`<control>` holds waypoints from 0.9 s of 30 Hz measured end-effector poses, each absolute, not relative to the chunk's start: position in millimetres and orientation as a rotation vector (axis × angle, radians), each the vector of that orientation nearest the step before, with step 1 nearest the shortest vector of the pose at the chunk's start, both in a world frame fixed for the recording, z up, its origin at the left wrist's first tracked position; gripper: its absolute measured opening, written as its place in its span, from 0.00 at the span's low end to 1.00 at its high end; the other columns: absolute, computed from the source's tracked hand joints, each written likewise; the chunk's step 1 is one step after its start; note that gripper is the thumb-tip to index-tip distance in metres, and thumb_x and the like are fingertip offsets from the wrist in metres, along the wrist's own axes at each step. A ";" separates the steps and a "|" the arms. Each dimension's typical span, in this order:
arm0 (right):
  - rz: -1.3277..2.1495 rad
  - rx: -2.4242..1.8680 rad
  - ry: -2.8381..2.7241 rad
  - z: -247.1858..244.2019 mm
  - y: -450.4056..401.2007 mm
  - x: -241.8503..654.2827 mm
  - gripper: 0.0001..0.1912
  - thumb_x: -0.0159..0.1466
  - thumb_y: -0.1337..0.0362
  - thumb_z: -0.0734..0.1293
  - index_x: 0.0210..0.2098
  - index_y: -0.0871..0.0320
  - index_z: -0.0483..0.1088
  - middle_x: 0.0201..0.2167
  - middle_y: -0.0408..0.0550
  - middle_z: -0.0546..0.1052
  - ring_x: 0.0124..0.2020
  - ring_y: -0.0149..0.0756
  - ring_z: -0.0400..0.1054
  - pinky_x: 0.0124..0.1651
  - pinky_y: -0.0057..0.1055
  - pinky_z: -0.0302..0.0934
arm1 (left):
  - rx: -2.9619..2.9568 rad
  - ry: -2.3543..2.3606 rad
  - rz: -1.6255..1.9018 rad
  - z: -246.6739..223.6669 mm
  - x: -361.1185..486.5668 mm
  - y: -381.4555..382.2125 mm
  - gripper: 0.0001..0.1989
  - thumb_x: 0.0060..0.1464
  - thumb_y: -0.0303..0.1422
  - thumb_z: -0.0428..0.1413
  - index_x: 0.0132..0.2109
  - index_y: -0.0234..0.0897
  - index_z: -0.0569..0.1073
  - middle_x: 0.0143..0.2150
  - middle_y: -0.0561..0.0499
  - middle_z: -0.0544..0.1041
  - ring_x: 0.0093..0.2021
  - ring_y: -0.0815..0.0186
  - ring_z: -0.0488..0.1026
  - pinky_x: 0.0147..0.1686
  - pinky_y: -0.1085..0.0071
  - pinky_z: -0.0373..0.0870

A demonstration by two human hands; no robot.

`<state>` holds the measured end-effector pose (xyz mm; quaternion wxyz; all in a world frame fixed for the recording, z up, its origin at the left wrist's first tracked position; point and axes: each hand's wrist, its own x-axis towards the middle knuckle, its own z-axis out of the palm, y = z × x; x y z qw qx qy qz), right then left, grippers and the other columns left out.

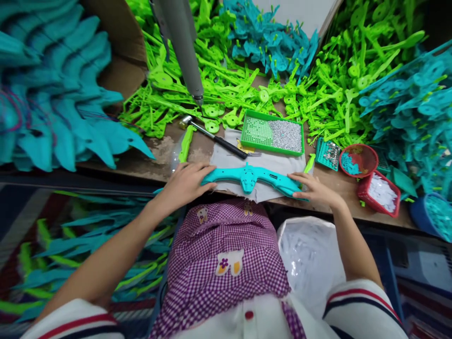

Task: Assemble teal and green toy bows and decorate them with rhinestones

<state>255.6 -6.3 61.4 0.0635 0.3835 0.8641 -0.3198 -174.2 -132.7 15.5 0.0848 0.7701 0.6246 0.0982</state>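
Note:
A teal bow-shaped plastic piece (248,177) lies crosswise at the table's front edge, with a moulded knob shaped like an animal head at its middle. My left hand (189,182) is closed over its left end, palm down, with the thumb along the near side. At the other end my right hand (313,187) pinches the tip between thumb and fingers. Under the piece is a grey cloth (226,165). A hammer (215,136) with a black grip rests just beyond the piece, beside a green tray (273,149) of small silvery parts.
A grey power screwdriver (187,56) hangs bit down above the table. Lime-green parts (219,89) heap along the back; stacked teal pieces (52,103) fill the left. At right stand a teal tray (326,154), red bowls (359,174) and a blue tub (420,214).

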 end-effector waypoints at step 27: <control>-0.486 0.982 3.037 22.7 -65.4 144.3 0.29 0.74 0.56 0.55 0.72 0.46 0.47 0.72 0.44 0.56 0.73 0.44 0.49 0.70 0.54 0.50 | 2.166 1.642 0.350 6.7 -175.8 -102.7 0.26 0.55 0.47 0.61 0.55 0.36 0.68 0.52 0.39 0.74 0.50 0.52 0.73 0.47 0.61 0.70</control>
